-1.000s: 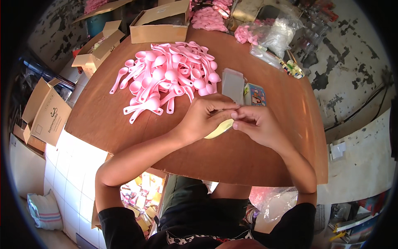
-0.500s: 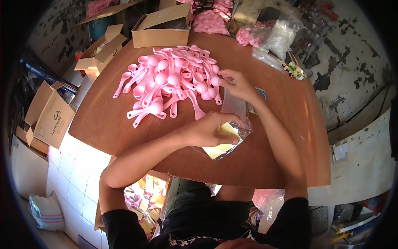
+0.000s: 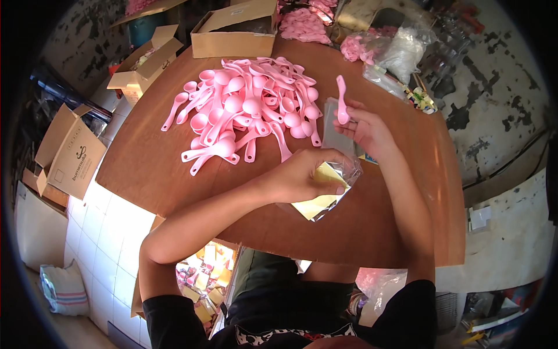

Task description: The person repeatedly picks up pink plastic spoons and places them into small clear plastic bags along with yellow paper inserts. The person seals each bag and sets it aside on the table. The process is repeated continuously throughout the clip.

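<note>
Head view: left hand (image 3: pixel 305 177) pinching a clear plastic bag (image 3: pixel 352 167), right hand (image 3: pixel 373 132) holding one pink spoon (image 3: pixel 340 93).

Left thumb and fingers are closed narrowly on the bag and the yellow card (image 3: pixel 314 206) showing through it, over the table (image 3: pixel 180 183) between its near edge and middle; right fingers grip the spoon around its bowl end, raised toward the table's right edge, handle pointing to the far edge. A heap of pink spoons (image 3: pixel 250 104) covers the part toward the far and left edges, clear of both hands. Flat clear sleeves (image 3: pixel 331 134) lie between heap and right hand, a cardboard box (image 3: pixel 235 43) stands at the far edge, and whitish plastic bags (image 3: pixel 404 49) lie by the far right corner.
</note>
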Demonstrator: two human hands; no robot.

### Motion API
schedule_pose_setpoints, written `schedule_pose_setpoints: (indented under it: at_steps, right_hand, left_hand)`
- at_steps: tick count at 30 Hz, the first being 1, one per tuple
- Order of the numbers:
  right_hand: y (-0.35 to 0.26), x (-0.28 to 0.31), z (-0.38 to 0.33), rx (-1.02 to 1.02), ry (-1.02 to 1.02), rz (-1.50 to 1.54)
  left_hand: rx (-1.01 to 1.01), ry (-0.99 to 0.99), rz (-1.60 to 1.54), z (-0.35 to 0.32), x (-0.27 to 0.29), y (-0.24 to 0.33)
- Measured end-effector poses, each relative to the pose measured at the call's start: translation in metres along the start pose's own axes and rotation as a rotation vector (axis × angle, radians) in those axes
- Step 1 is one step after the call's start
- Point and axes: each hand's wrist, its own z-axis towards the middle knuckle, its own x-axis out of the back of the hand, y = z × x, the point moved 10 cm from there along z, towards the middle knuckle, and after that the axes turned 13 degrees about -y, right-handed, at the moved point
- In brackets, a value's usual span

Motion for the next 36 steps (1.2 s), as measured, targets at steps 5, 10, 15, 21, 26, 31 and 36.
schedule_pose_setpoints:
  at_steps: [5,10,15,21,26,31,36]
  right_hand:
    - [-0.004,0.005,-0.06,0.092,-0.061,0.215]
    - [-0.044,-0.006,-0.098,0.226,0.061,0.039]
    - [-0.062,-0.027,-0.109,0.359,0.13,-0.32]
    - [-0.041,-0.047,-0.098,0.315,0.04,-0.311]
    - [-0.066,-0.042,-0.108,0.464,0.231,-0.209]
    - [-0.079,-0.032,-0.12,0.48,0.251,-0.29]
    - [-0.093,-0.024,-0.131,0.609,0.275,-0.3]
  left_hand:
    - [0.137,0.107,-0.113,0.001,0.006,-0.019]
    - [0.186,0.139,-0.109,0.001,0.008,-0.026]
    - [0.125,0.143,-0.102,0.005,0.004,-0.018]
    - [0.021,0.204,-0.036,0.004,0.009,-0.011]
    - [0.109,0.174,-0.056,0.001,0.011,-0.016]
    - [0.011,0.163,-0.07,0.004,0.007,-0.007]
    - [0.067,0.137,-0.038,0.003,0.005,-0.014]
